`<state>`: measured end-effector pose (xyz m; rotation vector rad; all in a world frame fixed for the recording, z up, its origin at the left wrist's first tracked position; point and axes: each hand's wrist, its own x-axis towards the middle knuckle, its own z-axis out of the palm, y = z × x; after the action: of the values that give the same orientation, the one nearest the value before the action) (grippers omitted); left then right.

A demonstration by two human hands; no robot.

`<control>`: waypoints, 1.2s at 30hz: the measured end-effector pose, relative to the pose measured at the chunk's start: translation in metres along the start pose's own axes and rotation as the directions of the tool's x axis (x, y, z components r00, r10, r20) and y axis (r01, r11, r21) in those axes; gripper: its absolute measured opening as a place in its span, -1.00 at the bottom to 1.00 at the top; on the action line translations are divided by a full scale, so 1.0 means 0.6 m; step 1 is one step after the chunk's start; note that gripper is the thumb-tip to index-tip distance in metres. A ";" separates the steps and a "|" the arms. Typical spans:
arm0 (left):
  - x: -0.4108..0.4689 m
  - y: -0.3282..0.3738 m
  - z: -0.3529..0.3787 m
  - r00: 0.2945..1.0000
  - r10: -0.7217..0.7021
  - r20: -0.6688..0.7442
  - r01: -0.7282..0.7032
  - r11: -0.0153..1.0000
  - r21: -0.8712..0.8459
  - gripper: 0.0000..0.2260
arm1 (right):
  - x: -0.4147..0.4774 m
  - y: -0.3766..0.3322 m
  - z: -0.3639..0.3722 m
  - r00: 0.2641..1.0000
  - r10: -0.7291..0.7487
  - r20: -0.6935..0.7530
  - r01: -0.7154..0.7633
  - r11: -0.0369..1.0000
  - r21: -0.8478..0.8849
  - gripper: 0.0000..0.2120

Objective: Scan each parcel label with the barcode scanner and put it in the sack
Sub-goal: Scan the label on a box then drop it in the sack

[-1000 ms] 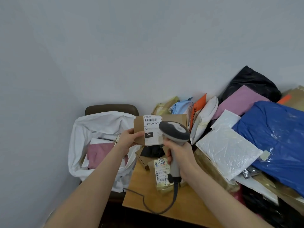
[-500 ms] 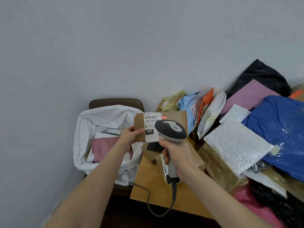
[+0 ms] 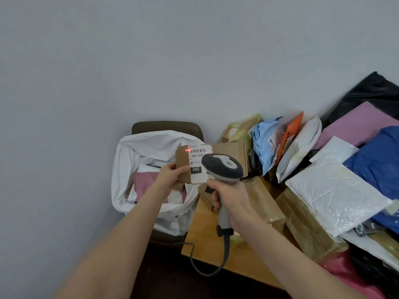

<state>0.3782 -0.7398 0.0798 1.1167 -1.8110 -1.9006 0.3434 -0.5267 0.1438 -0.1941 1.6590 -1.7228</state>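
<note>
At the far left, a white sack stands open on a dark chair, its mouth facing up. A pink parcel and other packets already lie inside.

Just above the sack's right rim, the left hand grips a flat cardboard box by its left end, thumb on the front and fingers behind. The box is held up off the table with its long axis running left to right. Its white label faces the person. A short red light mark sits at the left end of the barcode; whether it crosses all the bars I cannot tell.

Right of the label, the scanner points at the box, its grey head covering part of the label. The right hand is closed around the scanner's handle, and the cable hangs down past the edge of the wooden table.

Further right, unscanned parcels are heaped on the table, among them a white padded envelope and a blue bag.

The scan looks to be in progress. For the drop, what matters is that the sack's opening lies directly below and slightly left of the box. The left hand already holds the box there, so it is the nearer hand, and a short lowering with the box tipped end-down should clear the rim.
</note>
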 end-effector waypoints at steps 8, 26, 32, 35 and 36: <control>0.010 -0.008 -0.041 0.998 -0.004 -0.066 0.001 0.999 -0.035 -0.71 | 0.034 0.013 0.028 0.998 0.021 0.062 -0.019 0.999 -0.035 -0.71; 0.348 -0.053 -0.411 0.943 0.098 -0.319 0.076 0.868 0.490 -0.71 | 0.417 0.038 0.351 0.977 0.178 -0.118 -0.163 0.979 0.125 -0.85; 0.502 -0.117 -0.424 0.972 0.069 -0.224 0.101 0.739 0.666 -0.63 | 0.528 0.105 0.414 0.929 0.303 -0.213 -0.274 0.950 0.152 -0.84; 0.556 -0.160 -0.433 0.969 0.073 -0.237 0.156 0.564 0.811 -0.34 | 0.565 0.136 0.424 0.910 0.343 -0.234 -0.311 0.936 0.163 -0.84; 0.561 -0.173 -0.430 0.962 0.133 -0.239 0.151 0.473 0.868 -0.28 | 0.574 0.145 0.426 0.904 0.356 -0.239 -0.324 0.932 0.162 -0.84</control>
<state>0.3658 -1.1350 -0.1060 1.5530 -2.6554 -0.5726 0.2724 -0.9255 -0.0219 0.3811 1.6514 -1.6193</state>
